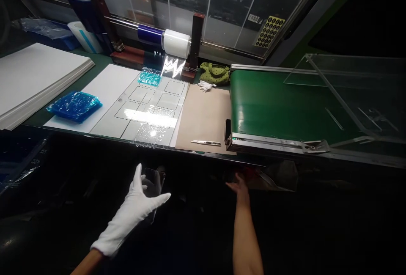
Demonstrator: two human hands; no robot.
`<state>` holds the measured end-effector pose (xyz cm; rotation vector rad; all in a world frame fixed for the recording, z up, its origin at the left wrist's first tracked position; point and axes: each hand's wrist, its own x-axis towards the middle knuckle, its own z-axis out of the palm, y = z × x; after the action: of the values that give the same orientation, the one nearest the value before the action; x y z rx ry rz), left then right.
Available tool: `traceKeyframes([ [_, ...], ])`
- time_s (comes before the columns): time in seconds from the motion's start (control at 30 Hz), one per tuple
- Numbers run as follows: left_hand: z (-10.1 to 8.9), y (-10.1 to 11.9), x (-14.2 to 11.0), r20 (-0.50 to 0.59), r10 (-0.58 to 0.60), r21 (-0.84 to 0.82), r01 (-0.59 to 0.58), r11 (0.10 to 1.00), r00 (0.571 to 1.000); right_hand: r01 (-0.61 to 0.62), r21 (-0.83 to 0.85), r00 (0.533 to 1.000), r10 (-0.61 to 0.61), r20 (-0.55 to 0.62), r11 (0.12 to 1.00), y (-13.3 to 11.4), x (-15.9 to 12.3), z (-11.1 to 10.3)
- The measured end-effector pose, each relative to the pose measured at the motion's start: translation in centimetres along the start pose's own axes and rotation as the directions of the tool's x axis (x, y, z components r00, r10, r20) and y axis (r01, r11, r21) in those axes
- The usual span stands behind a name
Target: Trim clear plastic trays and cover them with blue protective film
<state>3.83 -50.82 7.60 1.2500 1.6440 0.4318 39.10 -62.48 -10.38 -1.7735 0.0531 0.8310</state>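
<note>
Hands are well apart: white-gloved left hand [133, 211] spread open just beside a clear plastic sheet [154, 190], half lost in the dark below the table [100, 65]; bare right hand [240, 187] looks empty, hard to tell though.

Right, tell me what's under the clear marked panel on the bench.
The clear panel lies over a white sheet, which shows through it. Glare and the teal film lying on top hide what is beneath those spots.
</note>
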Motion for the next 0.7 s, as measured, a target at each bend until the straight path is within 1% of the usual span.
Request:
traceKeyframes([
  [0.07, -0.2, 0.5, 0.3, -0.014, 0.038, 0.059, -0.037, 0.998, 0.999, -0.009, -0.082, 1.0, 0.008, -0.007, 0.997, 0.5, -2.4, 2.7],
  [0.13, -0.4, 1.0, 0.5, -0.042, 0.067, 0.13, -0.061, 0.99, 0.997, 0.021, -0.148, 1.0, -0.019, 0.012, 0.989, 0.7, -6.2, 5.7],
  [0.2, -0.5, 1.3, 0.8, -0.096, 0.098, 0.18, -0.079, 0.98, 0.991, 0.127, -0.203, 0.988, -0.106, 0.109, 0.971, 0.2, -10.9, 8.3],
  [0.23, -0.5, 1.4, 0.9, -0.121, 0.115, 0.185, -0.091, 0.979, 0.986, 0.223, -0.232, 0.963, -0.178, 0.2, 0.947, -0.4, -13.4, 9.4],
  [0.27, -0.5, 1.4, 1.0, -0.142, 0.138, 0.181, -0.111, 0.977, 0.98, 0.445, -0.333, 0.876, -0.325, 0.357, 0.831, -1.3, -15.8, 10.3],
  [0.3, -0.4, 1.4, 1.2, -0.163, 0.162, 0.172, -0.134, 0.976, 0.973, 0.626, -0.394, 0.763, -0.426, 0.486, 0.673, -2.4, -18.0, 11.1],
  [0.33, -0.3, 1.4, 1.3, -0.178, 0.183, 0.169, -0.153, 0.974, 0.967, 0.741, -0.424, 0.664, -0.48, 0.573, 0.52, -3.5, -19.9, 11.8],
  [0.37, -0.2, 1.4, 1.5, -0.183, 0.206, 0.18, -0.173, 0.968, 0.961, 0.818, -0.428, 0.574, -0.499, 0.649, 0.384, -4.5, -21.5, 12.5],
  [0.4, -0.1, 1.3, 1.7, -0.179, 0.228, 0.199, -0.192, 0.961, 0.957, 0.864, -0.422, 0.503, -0.504, 0.702, 0.275, -5.5, -22.8, 13.1],
  [0.43, 0.0, 1.3, 1.9, -0.173, 0.243, 0.216, -0.204, 0.955, 0.954, 0.89, -0.413, 0.452, -0.497, 0.741, 0.192, -6.2, -23.7, 13.9],
  [0.47, 0.0, 1.4, 2.1, -0.169, 0.249, 0.217, -0.21, 0.953, 0.954, 0.906, -0.402, 0.413, -0.483, 0.772, 0.132, -6.6, -24.3, 14.6],
  [0.53, 0.0, 1.6, 2.7, -0.182, 0.229, 0.145, -0.204, 0.968, 0.956, 0.922, -0.382, 0.367, -0.452, 0.813, 0.061, -7.0, -24.9, 16.3],
  [0.6, -0.1, 1.9, 3.3, -0.225, 0.183, -0.022, -0.193, 0.981, 0.957, 0.931, -0.365, 0.339, -0.425, 0.84, 0.02, -6.7, -25.0, 18.0],
  [0.7, -0.2, 2.2, 4.6, -0.28, 0.129, -0.271, -0.207, 0.94, 0.951, 0.931, -0.365, 0.323, -0.412, 0.852, -0.024, -6.3, -24.8, 20.2],
])
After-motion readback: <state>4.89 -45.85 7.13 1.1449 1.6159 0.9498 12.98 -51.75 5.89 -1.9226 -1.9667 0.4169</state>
